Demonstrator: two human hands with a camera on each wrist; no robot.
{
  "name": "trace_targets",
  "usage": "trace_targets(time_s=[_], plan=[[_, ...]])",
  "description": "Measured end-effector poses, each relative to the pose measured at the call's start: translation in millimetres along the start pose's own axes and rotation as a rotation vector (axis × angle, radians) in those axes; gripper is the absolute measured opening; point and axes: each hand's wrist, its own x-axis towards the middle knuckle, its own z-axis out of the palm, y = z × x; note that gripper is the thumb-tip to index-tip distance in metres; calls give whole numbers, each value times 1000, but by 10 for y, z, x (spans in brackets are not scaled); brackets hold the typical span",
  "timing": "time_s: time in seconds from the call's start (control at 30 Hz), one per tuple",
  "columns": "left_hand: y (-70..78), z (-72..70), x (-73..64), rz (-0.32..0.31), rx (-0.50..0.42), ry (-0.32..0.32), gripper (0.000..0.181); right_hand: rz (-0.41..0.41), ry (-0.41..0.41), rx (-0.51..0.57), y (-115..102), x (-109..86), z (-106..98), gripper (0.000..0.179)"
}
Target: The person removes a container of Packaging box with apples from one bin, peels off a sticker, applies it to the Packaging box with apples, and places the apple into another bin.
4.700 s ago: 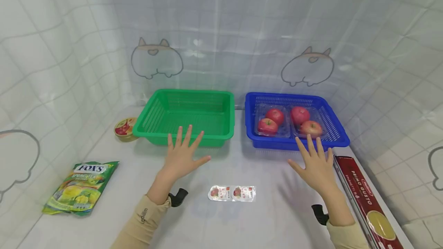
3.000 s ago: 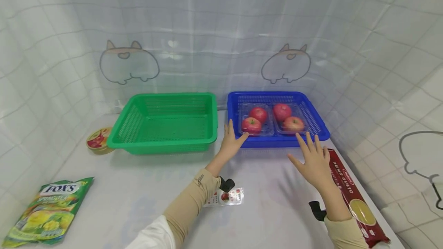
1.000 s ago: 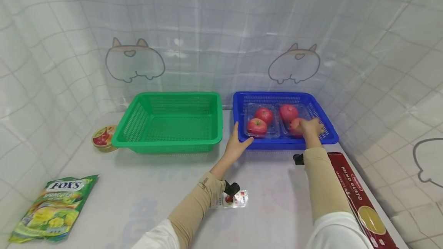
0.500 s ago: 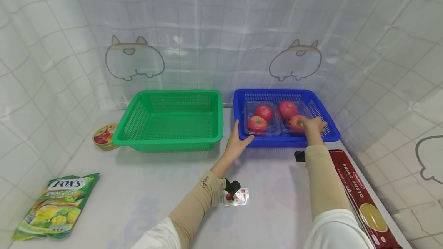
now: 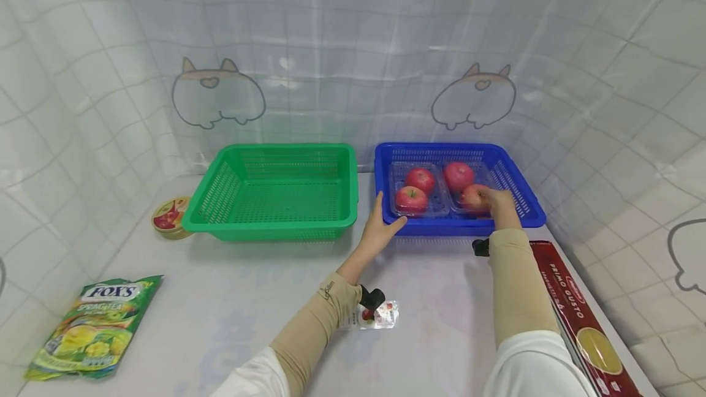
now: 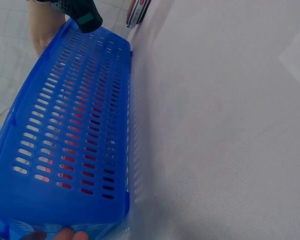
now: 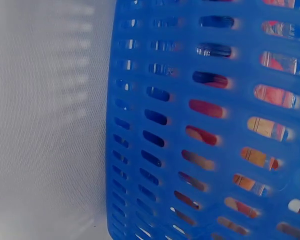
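Two clear plastic boxes, each with two red apples, lie side by side in the blue basket (image 5: 528, 201). My right hand (image 5: 503, 206) reaches into it and grips the right apple box (image 5: 456, 202), thumb by the front apple (image 5: 474, 198); its other fingertips are hidden. The left apple box (image 5: 440, 202) is untouched. At the basket's front left corner, my left hand (image 5: 377, 234) holds the rim, thumb on the front and fingers along the side. Its fingertips (image 6: 65, 233) show at the basket's end in the left wrist view. Through the slots in the right wrist view, red apple (image 7: 206, 108) shows.
A green basket (image 5: 270, 227) stands left of the blue one, a round tub (image 5: 170, 218) beside it. A FOX'S candy bag (image 5: 96, 332) lies front left. A small foil-like strip (image 5: 383, 316) is partly under my left wrist. A red spaghetti box (image 5: 584, 323) lies at right.
My left hand went from hovering to the blue basket's corner. The right hand reached into the basket onto the right apple box; its outer fingers have since dropped down the box's right side.
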Motion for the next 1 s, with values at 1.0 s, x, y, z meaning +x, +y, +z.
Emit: trace_targets(time_s=[1.0], plan=[[40, -9, -30, 28, -12, 4, 83, 49, 70, 79, -535, -1322, 60, 68]])
